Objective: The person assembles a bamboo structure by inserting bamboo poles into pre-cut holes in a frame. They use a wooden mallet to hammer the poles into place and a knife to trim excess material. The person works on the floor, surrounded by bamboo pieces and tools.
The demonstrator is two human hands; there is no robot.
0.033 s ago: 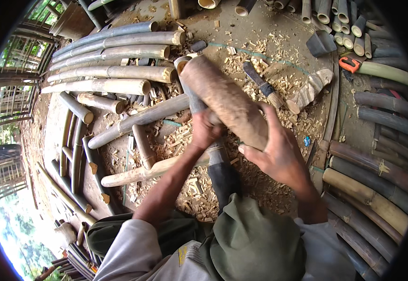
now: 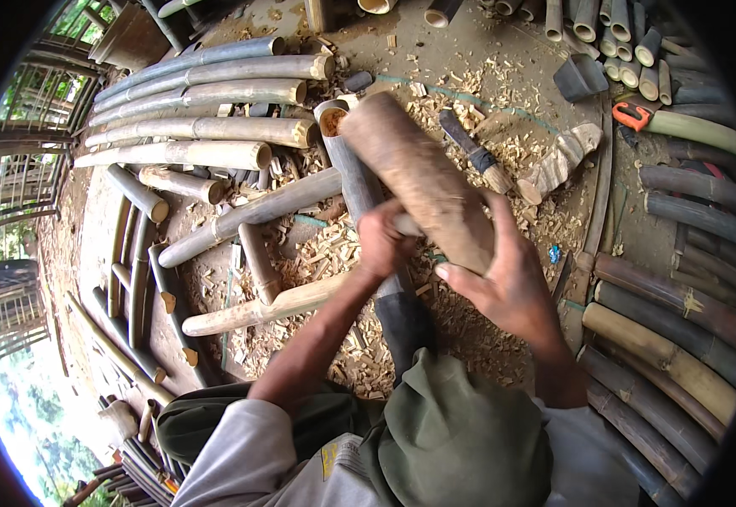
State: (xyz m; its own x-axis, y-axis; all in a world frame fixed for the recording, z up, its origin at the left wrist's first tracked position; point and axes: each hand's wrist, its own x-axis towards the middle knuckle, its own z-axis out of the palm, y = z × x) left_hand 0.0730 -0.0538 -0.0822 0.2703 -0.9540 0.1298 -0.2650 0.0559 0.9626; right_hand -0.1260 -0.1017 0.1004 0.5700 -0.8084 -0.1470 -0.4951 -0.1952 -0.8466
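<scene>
From the head camera, the right hand wraps around the near end of a thick brown log-like wooden block, fingers curled over its right side and thumb pressed against its lower edge, so the block slants up and away from the person toward the upper left. The left hand is closed in a fist just beside the block's lower left edge, gripping something pale whose shape is mostly hidden by the fingers. Under both hands a dark bamboo tube runs from its open, orange-brown mouth near the top down toward the person's lap, the block lying across it. The ground around is strewn with pale wood chips. A knife with a dark handle lies to the right of the block, well clear of both hands. Long grey bamboo poles lie side by side at the upper left, and thicker brown ones are stacked along the right.
</scene>
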